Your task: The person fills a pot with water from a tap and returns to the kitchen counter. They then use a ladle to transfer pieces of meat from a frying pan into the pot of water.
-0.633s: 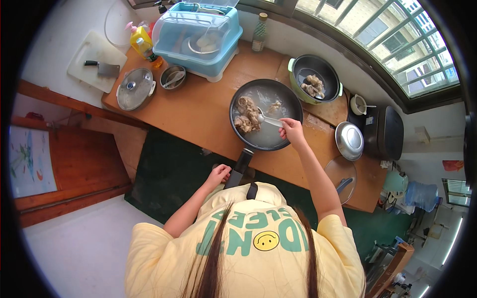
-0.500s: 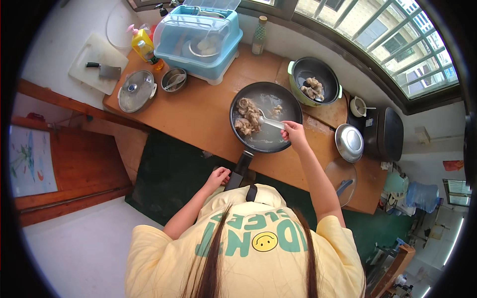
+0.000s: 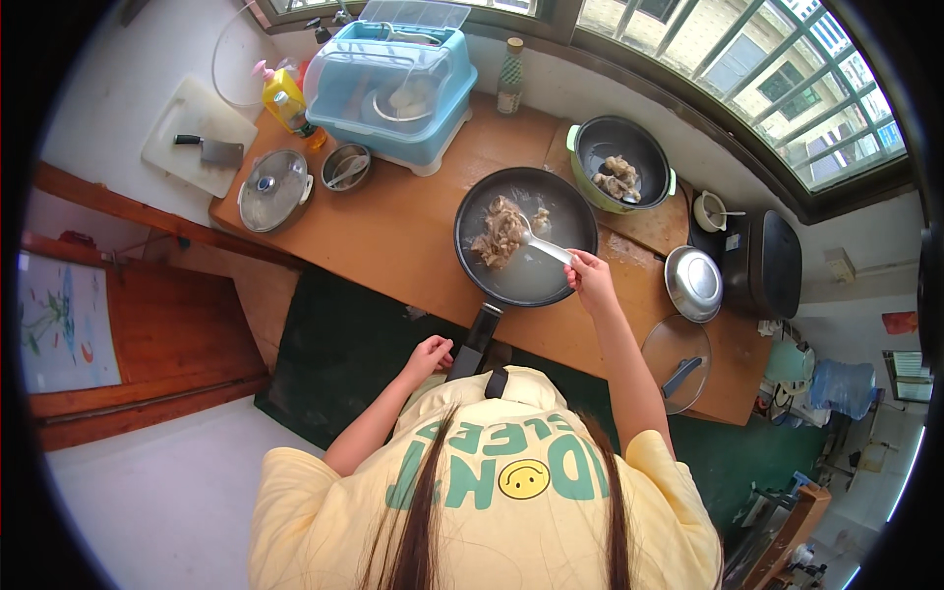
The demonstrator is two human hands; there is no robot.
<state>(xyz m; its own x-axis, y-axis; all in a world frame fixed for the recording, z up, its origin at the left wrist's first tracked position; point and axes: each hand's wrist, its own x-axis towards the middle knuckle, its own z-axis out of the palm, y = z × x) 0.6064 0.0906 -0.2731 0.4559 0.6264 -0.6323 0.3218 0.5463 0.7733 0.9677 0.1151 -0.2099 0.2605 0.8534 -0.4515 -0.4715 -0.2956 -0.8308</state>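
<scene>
My right hand [image 3: 589,279] is closed around the handle of a pale serving spoon [image 3: 551,248]. The spoon's head rests against a heap of cooked meat pieces [image 3: 501,232] in the left half of a dark frying pan [image 3: 525,284]. A few smaller bits lie apart from the heap, near the spoon, and the pan floor is wet and whitish. Toward my body points the pan's black handle [image 3: 476,344]. Just left of that handle, my left hand [image 3: 429,356] has its fingers curled in, with nothing visible in them; it does not grip the handle.
A green pot [image 3: 623,202] holding more meat stands behind right. Along the right are a metal bowl [image 3: 693,283] and a glass lid [image 3: 688,398]. At the back left stand a blue dish box [image 3: 433,133], a lidded pot [image 3: 273,189] and a cleaver [image 3: 221,152].
My right hand and the spoon have shifted slightly right. In the pan, the meat heap has moved a little to the right and drawn closer together. My left hand stays nearly still.
</scene>
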